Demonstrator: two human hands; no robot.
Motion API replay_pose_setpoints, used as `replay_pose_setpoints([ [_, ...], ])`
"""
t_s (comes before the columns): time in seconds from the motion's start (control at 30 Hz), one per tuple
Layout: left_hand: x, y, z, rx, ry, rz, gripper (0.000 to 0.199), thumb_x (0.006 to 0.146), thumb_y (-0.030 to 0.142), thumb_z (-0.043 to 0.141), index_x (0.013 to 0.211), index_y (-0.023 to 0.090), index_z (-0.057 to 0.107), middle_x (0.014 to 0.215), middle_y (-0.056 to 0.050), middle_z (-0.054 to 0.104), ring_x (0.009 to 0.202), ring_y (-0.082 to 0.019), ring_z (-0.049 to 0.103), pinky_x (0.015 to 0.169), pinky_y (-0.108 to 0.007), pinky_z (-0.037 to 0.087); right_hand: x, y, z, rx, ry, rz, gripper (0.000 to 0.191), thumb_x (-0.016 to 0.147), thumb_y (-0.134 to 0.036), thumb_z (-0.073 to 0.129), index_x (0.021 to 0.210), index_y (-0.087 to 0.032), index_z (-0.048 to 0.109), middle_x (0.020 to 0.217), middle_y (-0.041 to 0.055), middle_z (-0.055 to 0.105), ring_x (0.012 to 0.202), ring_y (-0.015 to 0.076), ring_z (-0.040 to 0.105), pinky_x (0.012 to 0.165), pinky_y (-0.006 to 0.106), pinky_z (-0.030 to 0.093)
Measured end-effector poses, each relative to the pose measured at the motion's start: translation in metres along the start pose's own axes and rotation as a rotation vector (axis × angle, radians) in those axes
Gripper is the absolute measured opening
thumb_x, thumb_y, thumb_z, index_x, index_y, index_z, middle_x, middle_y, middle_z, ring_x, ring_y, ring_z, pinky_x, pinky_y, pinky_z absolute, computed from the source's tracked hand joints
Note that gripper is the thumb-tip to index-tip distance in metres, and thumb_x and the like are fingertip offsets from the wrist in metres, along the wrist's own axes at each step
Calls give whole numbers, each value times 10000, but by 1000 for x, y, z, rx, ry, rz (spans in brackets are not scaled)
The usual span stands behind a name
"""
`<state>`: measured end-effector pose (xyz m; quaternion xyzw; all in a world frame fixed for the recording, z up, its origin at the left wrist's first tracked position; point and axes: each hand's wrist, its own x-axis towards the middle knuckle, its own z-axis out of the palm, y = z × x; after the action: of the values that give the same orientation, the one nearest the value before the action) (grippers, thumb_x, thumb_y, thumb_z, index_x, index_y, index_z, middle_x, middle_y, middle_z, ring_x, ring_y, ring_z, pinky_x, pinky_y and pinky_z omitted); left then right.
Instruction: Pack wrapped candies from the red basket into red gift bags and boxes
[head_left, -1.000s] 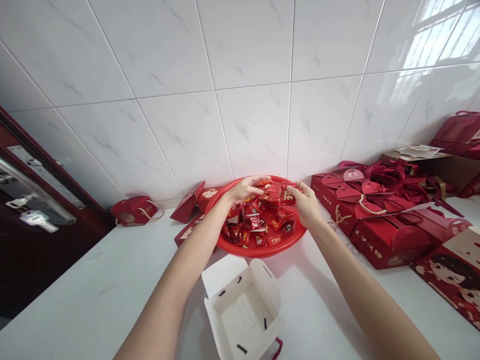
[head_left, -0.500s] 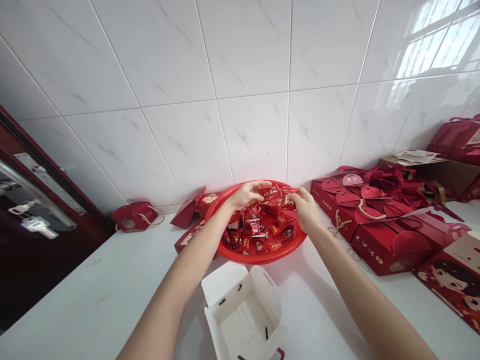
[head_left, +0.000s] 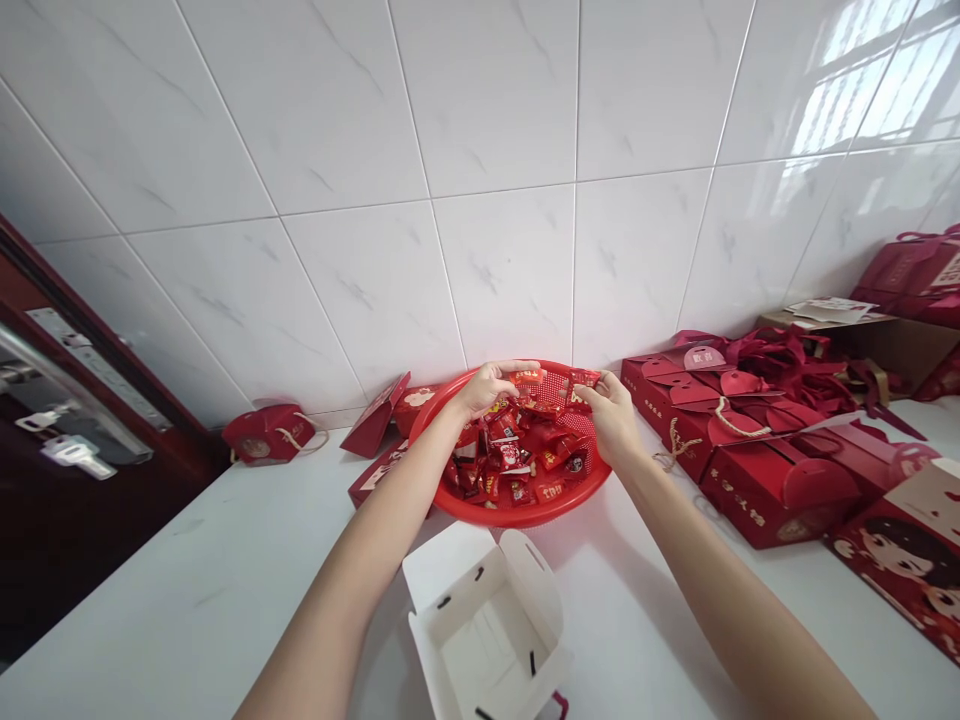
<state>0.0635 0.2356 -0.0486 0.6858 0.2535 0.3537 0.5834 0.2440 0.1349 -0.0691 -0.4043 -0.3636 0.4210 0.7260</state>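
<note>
A red plastic basket (head_left: 517, 516) stands against the tiled wall with several red-wrapped candies (head_left: 511, 455) inside. Over its far side, my left hand (head_left: 487, 390) is closed, with a red-wrapped candy (head_left: 527, 377) between thumb and fingers. At the right rim my right hand (head_left: 613, 415) pinches another small red packet (head_left: 583, 382), which looks like a wrapped candy. Bare basket mesh shows between the two hands. Just in front of the basket, an open white-lined box (head_left: 491, 640) lies with its flaps spread and nothing inside.
Red gift boxes (head_left: 780, 495) with cord handles and ribbons crowd the right side. A small red box (head_left: 270, 433) sits at the left near a dark door with keys (head_left: 75, 452). More red boxes (head_left: 379, 415) lean behind the basket's left edge.
My hands have barely shifted. The candies between them have parted, baring more mesh, and a separate wrapped candy now shows in each hand.
</note>
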Motion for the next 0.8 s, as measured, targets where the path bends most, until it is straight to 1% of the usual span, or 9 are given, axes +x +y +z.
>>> replay_pose_setpoints([
  [0.13,-1,2,0,27,-17,-14,498,550,114,651,1020,154,811,1178,-131,768,1197,-317,645,945,-374,495,0,2,-1,26,-30,-11,241,621,-312,718,818,-236,600,777,-4,710,780,213,678,718,352,548],
  [0.23,-1,1,-1,56,32,-35,392,612,173,707,990,149,809,1128,-122,780,1064,-261,691,943,-378,508,0,2,-1,36,-51,-18,243,620,-317,730,819,-235,617,768,-7,707,766,213,678,730,358,550],
  [0.3,0,-1,0,126,61,-41,335,641,191,719,963,149,804,1063,-103,790,961,-213,701,929,-362,517,1,2,-1,31,-52,-25,227,623,-313,728,808,-235,622,768,-6,706,763,211,673,723,353,542],
  [0.37,1,-5,2,269,34,-67,284,655,161,680,913,151,797,968,-73,792,875,-182,697,878,-326,530,1,2,-1,10,-50,-25,206,630,-309,720,796,-234,625,767,-6,703,750,207,664,712,347,532],
  [0.47,1,-13,9,636,-99,-172,231,710,140,603,842,167,791,803,-25,766,775,-162,688,780,-266,527,1,2,-2,-33,-57,-27,175,641,-299,709,780,-230,628,765,-7,700,727,193,646,729,347,520],
  [0.53,1,-18,15,863,-170,-221,217,756,154,600,842,200,793,783,1,761,772,-155,691,761,-234,509,0,1,-3,-51,-70,-34,151,648,-284,698,770,-228,629,763,-11,699,725,186,641,764,353,519],
  [0.63,1,-24,24,991,-199,-233,216,741,199,696,931,229,796,868,7,780,856,-182,707,794,-230,492,-1,-1,-3,-57,-81,-48,124,655,-268,684,755,-231,622,751,-17,689,720,183,642,797,366,522],
  [0.7,1,-26,29,1029,-215,-241,370,707,236,763,1075,214,780,910,-21,784,895,-221,713,812,-257,489,-2,-1,-3,-52,-86,-44,120,660,-269,681,751,-234,611,747,-16,681,704,184,642,789,375,526],
  [0.8,1,-28,34,1164,-293,-267,577,742,295,770,1302,183,687,962,-62,784,912,-253,717,804,-283,484,-2,-2,-2,-50,-86,-31,132,658,-279,680,753,-234,602,742,-14,672,681,182,637,754,371,527],
])
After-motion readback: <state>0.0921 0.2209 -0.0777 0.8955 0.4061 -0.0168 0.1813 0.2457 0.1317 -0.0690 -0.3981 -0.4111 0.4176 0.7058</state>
